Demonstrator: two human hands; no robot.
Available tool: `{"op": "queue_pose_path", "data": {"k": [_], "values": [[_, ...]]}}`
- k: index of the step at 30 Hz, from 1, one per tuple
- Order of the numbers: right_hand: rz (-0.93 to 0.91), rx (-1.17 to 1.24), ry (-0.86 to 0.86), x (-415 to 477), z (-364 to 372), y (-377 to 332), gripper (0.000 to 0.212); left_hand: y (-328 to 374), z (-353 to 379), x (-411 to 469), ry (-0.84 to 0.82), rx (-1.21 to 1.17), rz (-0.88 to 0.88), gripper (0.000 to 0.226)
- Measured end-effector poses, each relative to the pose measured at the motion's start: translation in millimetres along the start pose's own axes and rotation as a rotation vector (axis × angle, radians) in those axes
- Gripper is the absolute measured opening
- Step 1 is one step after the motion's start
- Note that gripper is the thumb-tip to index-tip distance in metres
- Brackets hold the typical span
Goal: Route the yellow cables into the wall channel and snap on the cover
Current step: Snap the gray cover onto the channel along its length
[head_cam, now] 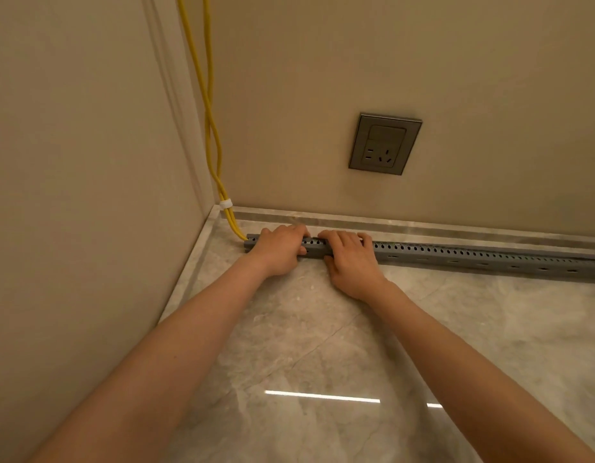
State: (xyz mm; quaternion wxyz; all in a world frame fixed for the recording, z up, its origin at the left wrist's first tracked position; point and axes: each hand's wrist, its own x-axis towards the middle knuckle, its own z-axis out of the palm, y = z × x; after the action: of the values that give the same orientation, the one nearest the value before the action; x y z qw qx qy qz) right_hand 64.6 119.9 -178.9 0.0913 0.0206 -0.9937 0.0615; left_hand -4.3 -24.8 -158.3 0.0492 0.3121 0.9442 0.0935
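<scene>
Two yellow cables (209, 121) hang down the corner of the wall, held together by a white clip (226, 204), and run into the left end of a long grey slotted channel (473, 257). The channel lies on the floor along the foot of the back wall and runs off to the right. My left hand (279, 248) grips the channel near its left end, fingers over the top. My right hand (351, 259) presses on it just to the right, fingers curled over the top edge. The cables inside are hidden.
A grey wall socket (385, 143) sits on the back wall above the channel. A marble skirting strip (423, 225) runs behind the channel. The side wall (89, 195) closes off the left. Glossy marble floor (322, 362) spreads toward me.
</scene>
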Motion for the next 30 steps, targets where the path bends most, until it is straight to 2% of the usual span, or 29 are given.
{"op": "queue_pose_path", "data": {"k": [3, 7, 12, 15, 18, 21, 23, 26, 30], "values": [[0.032, 0.074, -0.119, 1, -19, 4, 0.053, 5, -1, -3, 0.001, 0.072, 0.019, 0.033], [0.091, -0.105, -0.23, 3, -34, 11, 0.038, 7, -5, -8, -0.016, 0.101, 0.049, 0.035], [0.097, -0.107, -0.087, -4, -29, 2, 0.033, 11, -3, -14, 0.145, 0.193, 0.086, 0.031], [0.078, -0.065, -0.051, -6, -23, 3, 0.03, 8, 0, -12, 0.158, 0.209, 0.066, 0.036], [0.036, 0.003, -0.087, -8, -25, 17, 0.037, 5, 1, -6, 0.141, 0.306, 0.075, 0.045], [0.088, -0.12, -0.12, -16, -27, 41, 0.048, -7, -1, -2, 0.172, 0.409, 0.013, 0.042], [0.159, -0.215, -0.132, -20, -29, 58, 0.045, -16, -4, -2, 0.231, 0.457, -0.04, 0.04], [0.212, -0.242, -0.171, -18, -34, 66, 0.038, -23, -8, 1, 0.14, 0.512, -0.083, 0.042], [0.185, -0.261, -0.207, -12, -37, 57, 0.038, -27, -9, 4, 0.124, 0.555, -0.124, 0.045]]}}
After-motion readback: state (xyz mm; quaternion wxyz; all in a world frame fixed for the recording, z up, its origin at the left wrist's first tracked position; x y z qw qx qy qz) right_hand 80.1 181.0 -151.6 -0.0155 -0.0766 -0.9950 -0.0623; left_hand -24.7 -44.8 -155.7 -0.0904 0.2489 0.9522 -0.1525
